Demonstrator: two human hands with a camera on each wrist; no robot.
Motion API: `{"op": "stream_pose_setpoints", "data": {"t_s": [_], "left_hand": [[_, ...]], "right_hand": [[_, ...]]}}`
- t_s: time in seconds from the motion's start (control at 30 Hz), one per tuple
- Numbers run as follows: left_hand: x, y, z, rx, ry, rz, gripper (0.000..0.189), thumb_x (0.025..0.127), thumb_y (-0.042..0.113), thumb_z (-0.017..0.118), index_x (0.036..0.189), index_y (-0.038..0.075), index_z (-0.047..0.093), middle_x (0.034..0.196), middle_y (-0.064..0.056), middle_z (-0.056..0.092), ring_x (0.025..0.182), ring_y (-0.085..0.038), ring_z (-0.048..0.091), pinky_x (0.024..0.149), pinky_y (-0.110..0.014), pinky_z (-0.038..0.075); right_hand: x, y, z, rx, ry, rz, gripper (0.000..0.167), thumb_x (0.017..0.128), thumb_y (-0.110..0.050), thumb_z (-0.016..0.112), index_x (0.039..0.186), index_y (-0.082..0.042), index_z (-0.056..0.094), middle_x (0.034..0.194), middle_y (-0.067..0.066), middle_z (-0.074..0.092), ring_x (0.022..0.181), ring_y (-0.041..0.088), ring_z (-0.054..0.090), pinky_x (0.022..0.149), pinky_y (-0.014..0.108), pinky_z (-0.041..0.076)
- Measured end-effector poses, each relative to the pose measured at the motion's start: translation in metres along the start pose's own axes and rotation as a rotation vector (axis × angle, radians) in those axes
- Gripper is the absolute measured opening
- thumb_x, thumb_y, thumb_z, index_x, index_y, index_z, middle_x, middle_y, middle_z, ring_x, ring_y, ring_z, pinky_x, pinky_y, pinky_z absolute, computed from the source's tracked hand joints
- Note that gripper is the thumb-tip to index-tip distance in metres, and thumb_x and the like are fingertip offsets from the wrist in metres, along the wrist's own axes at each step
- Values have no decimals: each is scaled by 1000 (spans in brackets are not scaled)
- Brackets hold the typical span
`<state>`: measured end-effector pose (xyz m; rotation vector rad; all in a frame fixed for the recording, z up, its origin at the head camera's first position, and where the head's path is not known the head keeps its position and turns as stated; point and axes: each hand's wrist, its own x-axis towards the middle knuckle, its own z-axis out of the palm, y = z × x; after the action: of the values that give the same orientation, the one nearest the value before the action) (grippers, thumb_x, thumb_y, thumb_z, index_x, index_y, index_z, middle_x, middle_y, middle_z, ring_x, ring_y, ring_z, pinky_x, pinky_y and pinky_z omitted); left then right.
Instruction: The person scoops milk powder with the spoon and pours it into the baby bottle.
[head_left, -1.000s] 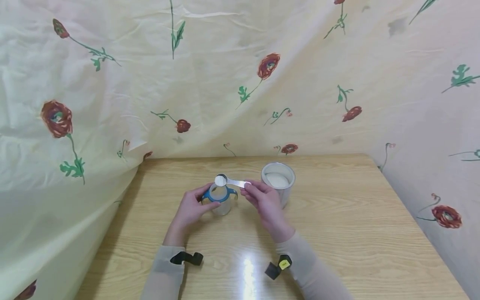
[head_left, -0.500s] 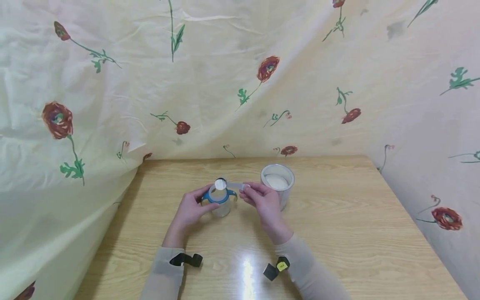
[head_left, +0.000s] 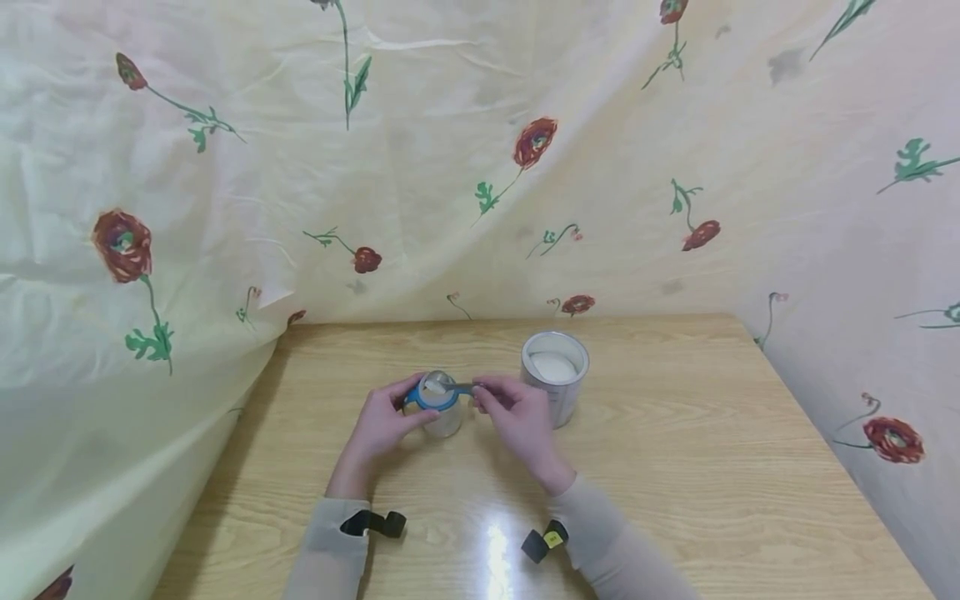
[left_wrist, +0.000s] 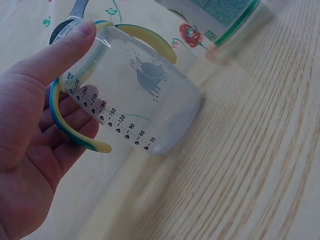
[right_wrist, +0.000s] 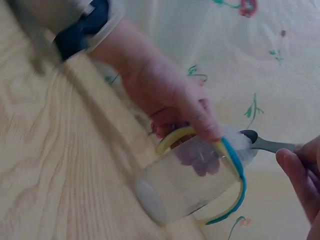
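Note:
My left hand (head_left: 381,427) grips a clear baby bottle (head_left: 444,423) near its top, thumb and fingers around the blue-and-yellow handled collar. Printed measuring marks and a grey animal show on the bottle (left_wrist: 142,80) in the left wrist view; it stands on the table with a whitish layer at the bottom. My right hand (head_left: 525,423) pinches the handle of a measuring spoon (head_left: 459,386). In the right wrist view the spoon (right_wrist: 272,145) has its bowl tipped at the bottle's open mouth, where white powder shows.
Just beyond my right hand stands an open can (head_left: 562,398) with white powder inside. The wooden table (head_left: 690,442) ends at the back against a flower-printed cloth (head_left: 420,167), which also hangs along both sides.
The spoon, earlier held level above the bottle with a heap of powder, has come down and tipped over at its mouth. My left hand keeps its grip on the bottle.

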<state>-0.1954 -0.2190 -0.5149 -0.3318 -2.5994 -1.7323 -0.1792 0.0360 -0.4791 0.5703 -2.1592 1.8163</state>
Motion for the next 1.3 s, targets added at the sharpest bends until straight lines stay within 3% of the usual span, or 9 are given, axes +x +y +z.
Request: {"op": "stream_pose_setpoints", "data": {"t_s": [0.17,0.23,0.33,0.67,1.0,1.3], "left_hand": [[0,-1,1,0,-4,39,70,89,30,91,150,11,63,149,-8,64,140,-31,58,118,-51,45],[0,-1,0,-7,-9,52,70,89,28,91,150,9,63,149,-9,64,140,-32,58,118,-52,44],[1,-1,0,-18,-12,58,69,89,26,91,150,9,63,149,-10,64,139,-32,59,118,-52,45],[1,-1,-1,-40,-21,52,70,88,27,92,150,11,63,148,-8,65,139,-31,59,120,-51,44],[1,-1,0,-14,-10,22,69,89,33,91,150,15,64,147,-3,66,139,-27,60,119,-48,45],[0,0,-1,-26,-15,30,70,89,33,91,150,12,63,148,-7,66,139,-31,59,119,-51,44]], "right_hand": [[-1,7,0,-338,-28,-398,15,93,4,80,108,-1,80,101,10,81,85,20,79,73,25,65],[-1,7,0,-432,-29,-492,16,92,3,81,108,-2,81,103,10,82,89,21,80,77,27,66],[0,8,-2,-511,-43,-569,19,91,3,81,109,-3,81,106,10,81,96,23,80,82,31,66],[2,14,-2,-555,-22,-723,29,86,7,82,113,-5,81,107,8,81,93,22,80,82,30,66],[0,13,-3,-568,-15,-743,31,85,8,82,112,-6,82,106,7,82,90,21,80,80,30,66],[0,11,-2,-553,-10,-740,25,89,5,80,111,-5,82,105,8,82,88,22,80,78,29,66]]}}
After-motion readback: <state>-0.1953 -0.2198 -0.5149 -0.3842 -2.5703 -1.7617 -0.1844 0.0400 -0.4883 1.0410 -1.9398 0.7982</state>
